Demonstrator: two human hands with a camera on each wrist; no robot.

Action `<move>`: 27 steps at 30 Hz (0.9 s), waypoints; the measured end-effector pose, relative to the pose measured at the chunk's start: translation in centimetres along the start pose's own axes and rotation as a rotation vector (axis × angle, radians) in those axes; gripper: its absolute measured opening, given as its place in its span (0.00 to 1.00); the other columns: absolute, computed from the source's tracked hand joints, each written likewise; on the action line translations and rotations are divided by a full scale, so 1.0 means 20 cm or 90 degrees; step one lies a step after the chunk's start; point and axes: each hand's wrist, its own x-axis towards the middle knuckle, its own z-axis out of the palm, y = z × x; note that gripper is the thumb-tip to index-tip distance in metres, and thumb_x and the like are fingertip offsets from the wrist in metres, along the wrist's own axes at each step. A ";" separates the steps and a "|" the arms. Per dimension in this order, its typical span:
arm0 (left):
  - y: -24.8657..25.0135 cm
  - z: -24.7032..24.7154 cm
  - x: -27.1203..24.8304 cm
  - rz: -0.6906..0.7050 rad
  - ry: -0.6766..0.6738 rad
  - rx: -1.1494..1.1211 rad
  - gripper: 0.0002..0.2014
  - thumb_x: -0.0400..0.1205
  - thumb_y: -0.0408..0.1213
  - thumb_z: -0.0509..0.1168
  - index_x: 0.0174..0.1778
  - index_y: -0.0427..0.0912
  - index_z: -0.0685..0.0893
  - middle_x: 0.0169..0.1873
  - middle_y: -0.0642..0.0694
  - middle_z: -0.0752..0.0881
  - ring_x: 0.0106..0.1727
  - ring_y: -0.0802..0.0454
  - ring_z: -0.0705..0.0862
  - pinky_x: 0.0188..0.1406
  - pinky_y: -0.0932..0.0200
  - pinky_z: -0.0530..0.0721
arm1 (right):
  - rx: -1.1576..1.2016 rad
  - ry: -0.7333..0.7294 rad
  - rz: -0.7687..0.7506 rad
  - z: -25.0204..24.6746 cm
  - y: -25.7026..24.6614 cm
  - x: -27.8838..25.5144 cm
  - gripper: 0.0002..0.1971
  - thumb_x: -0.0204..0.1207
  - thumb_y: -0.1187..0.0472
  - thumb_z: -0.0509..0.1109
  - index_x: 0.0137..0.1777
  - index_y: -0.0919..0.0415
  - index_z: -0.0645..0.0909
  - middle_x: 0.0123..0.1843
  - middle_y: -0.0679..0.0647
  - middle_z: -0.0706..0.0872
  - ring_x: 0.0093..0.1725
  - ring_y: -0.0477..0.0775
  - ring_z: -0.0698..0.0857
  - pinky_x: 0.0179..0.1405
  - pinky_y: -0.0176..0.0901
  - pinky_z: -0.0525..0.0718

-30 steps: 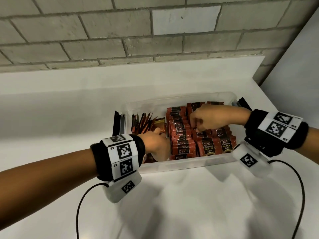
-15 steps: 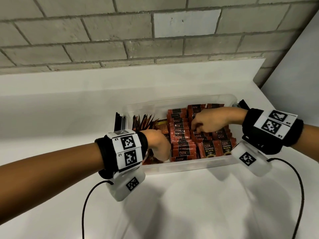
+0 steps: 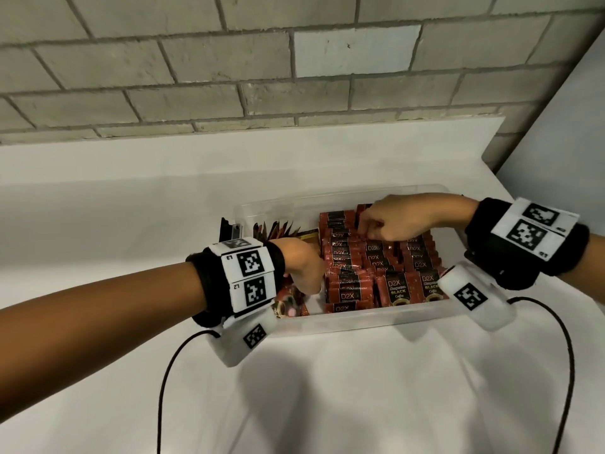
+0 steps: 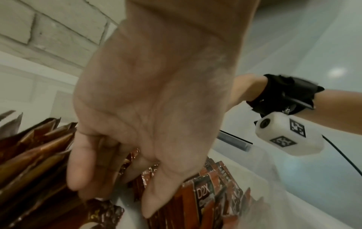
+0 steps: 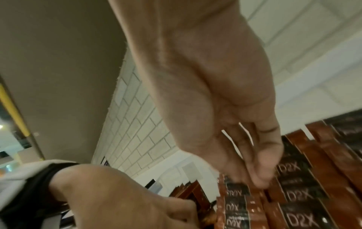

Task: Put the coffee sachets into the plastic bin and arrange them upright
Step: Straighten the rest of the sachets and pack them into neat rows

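Note:
A clear plastic bin (image 3: 360,322) sits on the white counter. Rows of red and black coffee sachets (image 3: 350,290) stand upright in its middle and right. Brown sachets (image 3: 278,229) lean at its far left. My left hand (image 3: 304,267) reaches down into the gap between the two groups. Its fingers (image 4: 78,170) point straight down against the brown sachets (image 4: 35,155), and the thumb lies on the red ones (image 4: 203,196). My right hand (image 3: 393,221) hovers over the middle rows. Its fingertips (image 5: 254,181) curl down and pinch a sachet top (image 5: 299,195).
A sachet lies flat on the bin floor at the front left (image 3: 288,304). A black clip (image 3: 229,231) sits at the bin's left end. The brick wall (image 3: 294,77) runs behind the counter and a plain wall (image 3: 563,142) closes the right. Cables trail over the near counter (image 3: 360,404).
Both hands stay in the bin. The left hand has slid slightly right and deeper into the gap. The right hand's fingers have shifted a little along the sachet tops.

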 end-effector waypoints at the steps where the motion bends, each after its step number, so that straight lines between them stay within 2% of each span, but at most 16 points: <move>1: -0.01 0.01 0.01 0.003 -0.009 0.015 0.23 0.88 0.40 0.49 0.79 0.35 0.63 0.79 0.37 0.64 0.76 0.39 0.68 0.67 0.51 0.71 | 0.008 -0.001 -0.010 -0.01 0.00 -0.02 0.16 0.84 0.60 0.60 0.69 0.60 0.76 0.65 0.53 0.81 0.61 0.51 0.79 0.55 0.37 0.75; 3: -0.01 0.02 0.03 0.013 -0.037 0.057 0.23 0.88 0.39 0.49 0.80 0.36 0.63 0.79 0.38 0.63 0.79 0.39 0.63 0.72 0.48 0.67 | 0.019 -0.063 -0.026 0.00 -0.02 -0.07 0.14 0.83 0.57 0.62 0.65 0.60 0.78 0.59 0.53 0.85 0.55 0.50 0.84 0.48 0.34 0.78; 4: -0.01 0.03 0.04 0.022 -0.054 0.076 0.24 0.88 0.38 0.49 0.80 0.36 0.61 0.80 0.38 0.62 0.80 0.38 0.61 0.74 0.46 0.65 | 0.020 -0.109 -0.027 0.02 -0.03 -0.09 0.14 0.83 0.58 0.62 0.65 0.60 0.78 0.58 0.53 0.86 0.55 0.50 0.85 0.48 0.33 0.78; 6: 0.00 0.04 0.05 0.052 -0.086 0.102 0.25 0.88 0.36 0.50 0.82 0.37 0.57 0.81 0.38 0.58 0.81 0.38 0.57 0.77 0.44 0.60 | 0.004 -0.173 -0.021 0.06 -0.06 -0.11 0.15 0.83 0.60 0.62 0.68 0.60 0.78 0.57 0.50 0.86 0.58 0.49 0.84 0.57 0.38 0.79; 9: 0.04 0.04 0.05 0.090 -0.090 0.159 0.25 0.88 0.36 0.49 0.82 0.38 0.56 0.82 0.38 0.56 0.82 0.38 0.54 0.78 0.44 0.57 | -0.003 -0.178 -0.002 0.10 -0.08 -0.09 0.14 0.82 0.64 0.64 0.65 0.65 0.79 0.51 0.49 0.85 0.56 0.50 0.81 0.65 0.49 0.79; 12: 0.06 0.05 0.06 0.101 -0.081 0.199 0.24 0.86 0.36 0.50 0.80 0.37 0.62 0.80 0.36 0.61 0.80 0.36 0.58 0.79 0.41 0.60 | 0.093 -0.164 0.033 0.09 -0.05 -0.05 0.13 0.80 0.68 0.65 0.64 0.68 0.79 0.47 0.49 0.85 0.54 0.49 0.82 0.69 0.50 0.76; 14: 0.04 0.05 0.07 0.105 -0.083 0.194 0.24 0.85 0.35 0.50 0.80 0.37 0.64 0.79 0.36 0.63 0.80 0.36 0.61 0.78 0.39 0.61 | 0.175 -0.152 0.045 0.08 -0.02 -0.03 0.12 0.81 0.71 0.62 0.63 0.68 0.78 0.48 0.52 0.85 0.49 0.47 0.83 0.63 0.43 0.80; 16: 0.03 0.04 0.07 0.109 -0.093 0.150 0.24 0.86 0.34 0.49 0.80 0.37 0.63 0.79 0.36 0.64 0.79 0.36 0.62 0.78 0.38 0.61 | 0.255 -0.148 0.056 0.07 0.02 -0.02 0.11 0.82 0.72 0.58 0.59 0.68 0.78 0.49 0.59 0.86 0.42 0.48 0.85 0.48 0.36 0.85; 18: 0.01 0.03 0.06 0.118 -0.101 0.101 0.23 0.87 0.32 0.48 0.80 0.34 0.63 0.79 0.36 0.65 0.79 0.36 0.62 0.79 0.40 0.60 | 0.277 -0.163 0.072 0.07 0.05 -0.01 0.12 0.83 0.72 0.56 0.58 0.68 0.79 0.47 0.60 0.85 0.40 0.48 0.84 0.40 0.34 0.85; 20: 0.00 0.03 0.05 0.126 -0.107 0.066 0.22 0.88 0.32 0.47 0.79 0.33 0.62 0.78 0.36 0.65 0.79 0.37 0.62 0.79 0.44 0.61 | 0.277 -0.179 0.081 0.09 0.06 0.00 0.13 0.83 0.71 0.55 0.61 0.69 0.79 0.46 0.57 0.84 0.39 0.47 0.83 0.38 0.32 0.83; 23: 0.00 0.04 0.06 0.123 -0.107 0.041 0.24 0.88 0.35 0.47 0.81 0.36 0.60 0.80 0.37 0.62 0.81 0.37 0.58 0.80 0.41 0.58 | 0.292 -0.188 0.079 0.11 0.05 0.02 0.15 0.84 0.71 0.54 0.64 0.70 0.78 0.49 0.57 0.83 0.40 0.46 0.82 0.37 0.31 0.82; 27: 0.00 0.03 0.04 0.112 -0.102 0.031 0.24 0.87 0.35 0.47 0.80 0.35 0.62 0.80 0.36 0.63 0.81 0.37 0.59 0.79 0.42 0.59 | 0.335 -0.186 0.080 0.09 0.03 0.03 0.16 0.84 0.71 0.55 0.68 0.65 0.77 0.53 0.56 0.83 0.41 0.45 0.81 0.40 0.32 0.82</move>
